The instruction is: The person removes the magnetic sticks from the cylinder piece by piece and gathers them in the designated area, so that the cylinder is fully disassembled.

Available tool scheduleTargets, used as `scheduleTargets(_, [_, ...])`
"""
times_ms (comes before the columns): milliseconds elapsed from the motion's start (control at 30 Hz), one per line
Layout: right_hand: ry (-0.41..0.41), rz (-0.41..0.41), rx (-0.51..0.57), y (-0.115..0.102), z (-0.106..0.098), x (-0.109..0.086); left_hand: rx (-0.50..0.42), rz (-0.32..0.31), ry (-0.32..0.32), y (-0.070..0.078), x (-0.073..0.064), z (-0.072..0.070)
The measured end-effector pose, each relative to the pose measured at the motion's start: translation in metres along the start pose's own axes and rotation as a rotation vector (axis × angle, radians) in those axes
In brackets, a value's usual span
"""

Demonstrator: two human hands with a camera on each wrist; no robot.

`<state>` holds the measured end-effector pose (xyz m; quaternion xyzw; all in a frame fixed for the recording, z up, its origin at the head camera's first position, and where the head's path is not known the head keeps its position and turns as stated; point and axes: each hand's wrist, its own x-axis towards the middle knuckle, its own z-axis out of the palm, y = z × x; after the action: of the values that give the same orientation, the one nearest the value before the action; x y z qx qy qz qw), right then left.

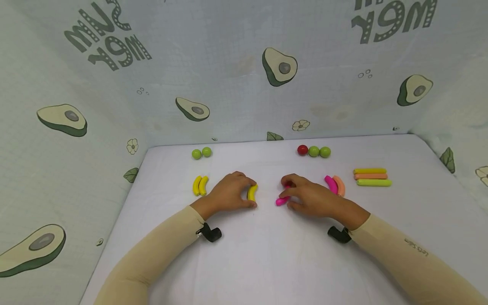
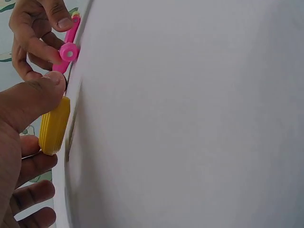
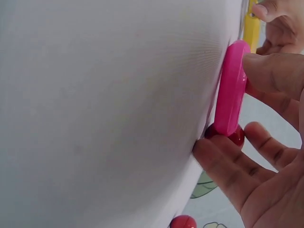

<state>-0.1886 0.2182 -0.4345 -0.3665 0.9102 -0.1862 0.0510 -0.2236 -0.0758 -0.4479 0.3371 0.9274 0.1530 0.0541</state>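
Observation:
My left hand (image 1: pixel 234 192) pinches a small curved yellow banana-shaped piece (image 1: pixel 252 192) between thumb and fingertips, one at each end. In the left wrist view this yellow piece (image 2: pixel 55 126) shows ridged sides. To its right, my right hand (image 1: pixel 314 197) holds a curved bright pink piece (image 1: pixel 281 201) close to the white surface, its middle hidden by a finger. The right wrist view shows the pink piece (image 3: pixel 231 88) between thumb and fingertips. Two more yellow banana-shaped pieces (image 1: pixel 200 185) lie left of my left hand. Behind my right wrist rest a pink curved piece (image 1: pixel 331 184) and an orange one (image 1: pixel 339 186).
Two green balls (image 1: pixel 201 153) sit at the back left of the white cloth (image 1: pixel 244 254). A red ball (image 1: pixel 302 150) and two green balls (image 1: pixel 319 151) line up at the back right. Yellow, orange and lime sticks (image 1: pixel 370 176) lie stacked side by side farther right.

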Motion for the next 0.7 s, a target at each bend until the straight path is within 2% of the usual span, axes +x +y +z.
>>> scheduleTargets(233, [0.020,0.027,0.032,0.001,0.000,-0.004,-0.044,-0.056,0.102,-0.017,-0.016,-0.015])
scheduleTargets(400, [-0.004,0.041,0.050,0.001,-0.001,-0.004,-0.096,-0.110,0.154,-0.034,-0.028,-0.026])
scheduleTargets(533, [-0.022,0.050,0.077,0.001,-0.002,-0.002,-0.148,-0.162,0.167,-0.047,-0.035,-0.030])
scheduleTargets(700, [-0.026,0.041,0.061,0.001,-0.002,-0.001,-0.183,-0.209,0.171,-0.056,-0.043,-0.037])
